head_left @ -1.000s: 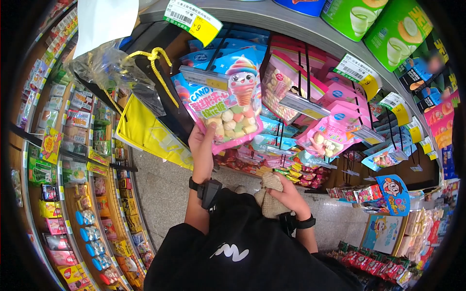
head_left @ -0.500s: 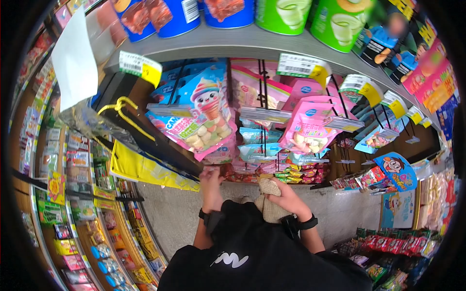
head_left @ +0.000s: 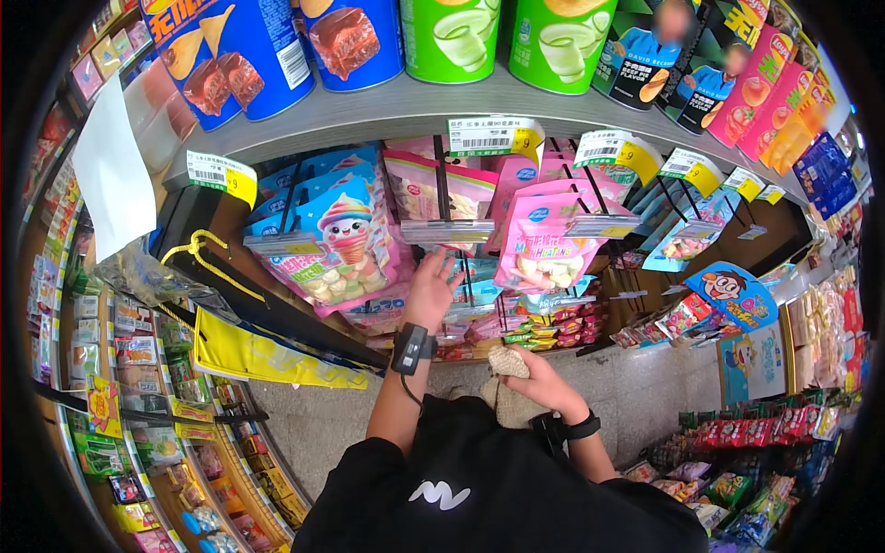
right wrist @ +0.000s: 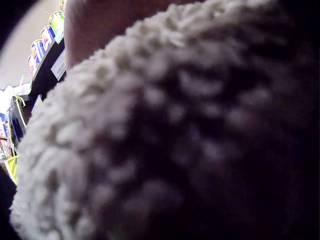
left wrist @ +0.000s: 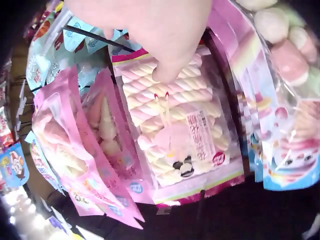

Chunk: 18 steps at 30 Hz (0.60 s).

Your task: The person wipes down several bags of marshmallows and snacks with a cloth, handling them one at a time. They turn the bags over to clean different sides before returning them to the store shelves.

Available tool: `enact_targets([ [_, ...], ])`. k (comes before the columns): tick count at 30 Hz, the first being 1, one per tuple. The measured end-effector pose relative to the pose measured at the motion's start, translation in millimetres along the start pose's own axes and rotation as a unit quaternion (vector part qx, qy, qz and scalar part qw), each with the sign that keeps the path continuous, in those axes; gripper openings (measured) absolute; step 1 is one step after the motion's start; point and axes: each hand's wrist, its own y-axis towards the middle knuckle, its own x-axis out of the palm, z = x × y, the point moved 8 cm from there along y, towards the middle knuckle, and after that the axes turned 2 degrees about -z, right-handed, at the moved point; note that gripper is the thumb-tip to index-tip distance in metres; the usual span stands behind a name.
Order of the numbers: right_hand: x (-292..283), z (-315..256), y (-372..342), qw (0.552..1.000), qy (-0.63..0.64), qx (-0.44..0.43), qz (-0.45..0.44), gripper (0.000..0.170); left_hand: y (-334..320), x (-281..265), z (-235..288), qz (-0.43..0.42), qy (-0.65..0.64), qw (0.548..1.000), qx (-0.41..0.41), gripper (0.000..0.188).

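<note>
In the head view my left hand [head_left: 431,286] is raised just below a hanging bag of twisted marshmallows [head_left: 419,192], fingers extended. The left wrist view has that hand [left wrist: 155,30] at the top, its thumb over the bag [left wrist: 175,135]; firm contact cannot be told. A blue and pink candy bag [head_left: 343,241] hangs to the left, and pink marshmallow bags [head_left: 544,241] to the right. My right hand [head_left: 553,385] grips a beige, nubbly cloth item [head_left: 516,407] low by the body; the item [right wrist: 110,135] fills most of the right wrist view.
Above the bags runs a grey shelf edge [head_left: 369,118] with price tags and chip cans [head_left: 450,41]. Clear plastic label holders [head_left: 447,232] jut from the hooks. A yellow cord [head_left: 207,247] and yellow sheet [head_left: 267,355] are at left. More snack racks stand on both sides.
My left hand has let go of the blue and pink candy bag, dropped, then moved up and right to the twisted marshmallows. The head view has shifted; the right hand keeps its hold.
</note>
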Motion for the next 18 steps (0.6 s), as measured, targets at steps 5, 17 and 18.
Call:
enact_targets([
  [5, -2.9, 16.3, -1.1, 1.000, 0.011, -0.007, 0.005, 0.035, 9.2, -13.8, -5.4, 0.026, -0.030, 0.998, -0.045, 0.024],
  [17, 7.8, 6.7, 8.2, 1.000, -0.007, -0.005, -0.020, 0.040, -18.3, -26.3, -10.5, -0.039, -0.068, 0.996, -0.046, 0.015],
  [18, 8.0, 9.6, 8.6, 1.000, -0.009, 0.000, -0.024, 0.041, -22.4, -21.6, -9.7, -0.063, -0.053, 0.995, -0.055, 0.014],
])
